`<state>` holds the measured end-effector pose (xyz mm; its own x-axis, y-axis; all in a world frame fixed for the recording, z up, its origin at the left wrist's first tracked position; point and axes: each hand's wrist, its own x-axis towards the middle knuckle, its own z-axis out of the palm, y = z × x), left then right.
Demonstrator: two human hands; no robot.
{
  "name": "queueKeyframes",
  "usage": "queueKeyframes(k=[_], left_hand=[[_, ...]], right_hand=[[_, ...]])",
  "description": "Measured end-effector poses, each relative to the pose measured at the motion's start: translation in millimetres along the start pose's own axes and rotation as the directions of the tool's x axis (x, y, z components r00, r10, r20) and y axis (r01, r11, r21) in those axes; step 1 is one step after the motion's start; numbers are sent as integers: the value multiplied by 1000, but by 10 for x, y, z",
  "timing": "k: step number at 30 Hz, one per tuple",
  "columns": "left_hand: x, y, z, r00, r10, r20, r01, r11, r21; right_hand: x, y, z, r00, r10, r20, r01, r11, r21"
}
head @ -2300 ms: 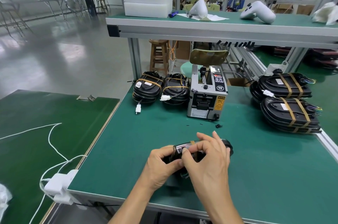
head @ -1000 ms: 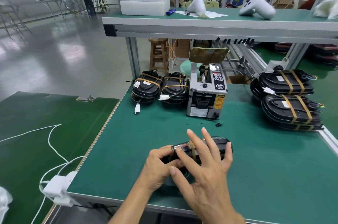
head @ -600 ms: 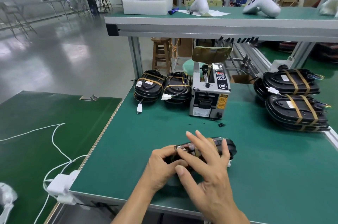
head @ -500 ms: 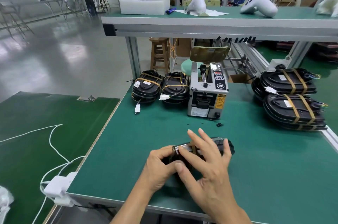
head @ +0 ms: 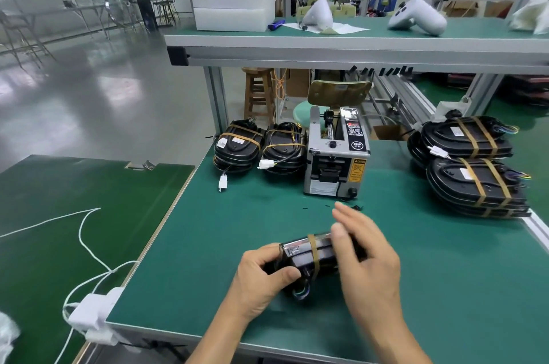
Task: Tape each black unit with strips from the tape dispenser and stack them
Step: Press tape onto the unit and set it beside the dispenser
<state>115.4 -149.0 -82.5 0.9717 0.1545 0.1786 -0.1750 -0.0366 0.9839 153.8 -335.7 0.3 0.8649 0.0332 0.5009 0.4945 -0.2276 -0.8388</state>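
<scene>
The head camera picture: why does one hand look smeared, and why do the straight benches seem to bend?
In the head view, the right hand is motion-blurred, fingers straight, while the left hand gripping the black unit is sharp. The wide-angle lens bows the upper shelf edge. Window light glares off the floor.

Bright, even light — edges warped.

Right hand [head: 367, 262] now off black unit [head: 309, 253].
</scene>
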Motion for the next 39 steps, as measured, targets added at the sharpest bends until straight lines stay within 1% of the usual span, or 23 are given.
queueKeyframes(k=[1,2,3,5,7,9,13,15,18,20,22,25,28,30,32,35,39], left_hand=[[0,-1,-4,1000,-3,-2,3,1000,6],[-2,-4,-6,1000,-6,-3,6,1000,13],[-2,-5,-6,1000,-8,-3,8,1000,16],[-5,-4,1,1000,-18,6,18,1000,12],[-1,-2,0,1000,-29,10,29,1000,10],[3,-6,-5,999,-38,17,38,999,5],[4,-14,-22,999,-36,33,34,998,45],[3,-14,-27,999,-30,32,28,998,53],[11,-26,-31,999,-26,37,24,998,56],[10,-16,-31,999,-27,38,25,998,55],[10,-5,-29,999,-25,38,23,998,53],[8,8,-20,999,-23,34,22,999,45],[9,20,-10,1000,-23,21,22,999,32],[8,22,-9,1000,-22,19,21,999,31],[7,16,-12,1000,-24,20,23,999,35],[9,5,-15,1000,-27,14,26,999,42],[21,-1,-26,999,-34,11,33,998,52]], right_hand=[[151,-1,-33,997,68,-26,-68,998,-11],[325,3,-59,990,134,-32,-136,989,-56],[511,18,-73,979,201,-13,-201,971,-128],[864,107,-47,936,341,81,-305,906,-293],[1141,220,48,885,441,149,-349,841,-414],[1316,304,170,849,500,172,-388,810,-439],[1443,393,412,789,588,177,-502,784,-366],[1450,434,506,781,602,169,-530,781,-331],[1457,489,581,782,612,119,-567,777,-274],[1472,493,612,765,637,94,-614,766,-190],[1499,496,641,730,680,67,-676,733,-73],[1547,488,665,657,753,38,-750,648,131],[1609,493,688,591,807,-5,-782,575,242],[1635,500,698,524,851,-25,-808,507,300],[1664,510,705,489,871,-38,-818,473,328],[1708,498,721,483,874,-54,-823,474,314],[1742,508,769,455,886,-83,-822,454,344]])
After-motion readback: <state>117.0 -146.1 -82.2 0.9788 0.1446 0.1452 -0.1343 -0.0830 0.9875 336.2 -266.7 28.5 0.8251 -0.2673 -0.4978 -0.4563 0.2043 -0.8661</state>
